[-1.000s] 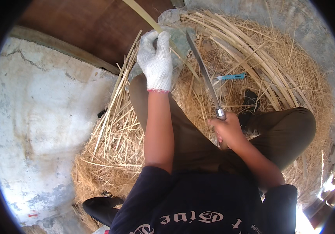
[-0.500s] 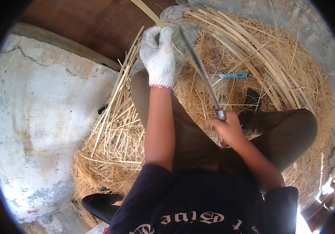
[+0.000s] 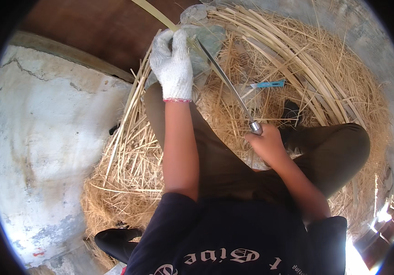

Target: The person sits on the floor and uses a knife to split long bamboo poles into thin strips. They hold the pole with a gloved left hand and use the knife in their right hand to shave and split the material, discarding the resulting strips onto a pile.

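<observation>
My left hand (image 3: 173,66), in a white knitted glove with a red hem, is closed on a thin, pale bamboo strip (image 3: 158,16). The strip runs up past the glove to the upper left, and its lower part slants down beside the blade. Bare and closed, my right hand (image 3: 269,144) grips a long knife (image 3: 229,85) by its handle, just below the metal collar. Its narrow blade points up and left, with the tip close to the gloved fingers. Whether the edge touches the strip I cannot tell.
A blue utility knife (image 3: 270,84) lies on the shavings (image 3: 348,78) between my legs. Long split strips (image 3: 293,59) curve along the far right, and more strips (image 3: 133,114) lean by my left leg. A pale, stained wall (image 3: 45,137) stands at the left.
The view has shifted slightly. My left hand has moved a little to the left with the strip, and the knife's blade tilts farther left.
</observation>
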The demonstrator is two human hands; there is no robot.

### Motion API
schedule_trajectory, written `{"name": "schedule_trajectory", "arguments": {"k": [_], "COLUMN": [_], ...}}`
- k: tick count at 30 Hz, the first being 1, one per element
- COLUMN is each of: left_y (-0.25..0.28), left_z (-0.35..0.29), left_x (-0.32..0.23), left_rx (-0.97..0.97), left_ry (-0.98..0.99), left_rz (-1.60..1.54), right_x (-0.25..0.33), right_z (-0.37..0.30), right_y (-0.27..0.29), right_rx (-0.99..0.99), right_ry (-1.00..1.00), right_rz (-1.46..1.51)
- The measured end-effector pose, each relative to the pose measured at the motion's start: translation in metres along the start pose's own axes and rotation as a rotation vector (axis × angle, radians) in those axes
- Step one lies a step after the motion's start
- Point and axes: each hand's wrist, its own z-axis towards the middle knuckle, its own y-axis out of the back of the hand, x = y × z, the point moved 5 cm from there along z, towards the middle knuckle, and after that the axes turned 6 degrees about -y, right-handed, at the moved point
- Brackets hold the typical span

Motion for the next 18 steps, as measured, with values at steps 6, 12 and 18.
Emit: {"name": "schedule_trajectory", "arguments": {"k": [6,12,18], "left_y": [-0.007,-0.002,-0.005], "left_z": [-0.005,-0.003,-0.003], "left_x": [-0.009,-0.009,-0.009], "left_rx": [0.038,0.060,0.052], "left_ry": [-0.049,-0.068,-0.143], "left_rz": [0.057,0.098,0.154], "right_x": [-0.016,-0.014,-0.042], "right_z": [0.011,0.012,0.034], "right_y": [-0.010,-0.016,-0.026], "right_rx": [0.091,-0.026,0.102], "right_ry": [-0.288,-0.053,-0.340], "right_rz": [0.143,0.011,0.189]}}
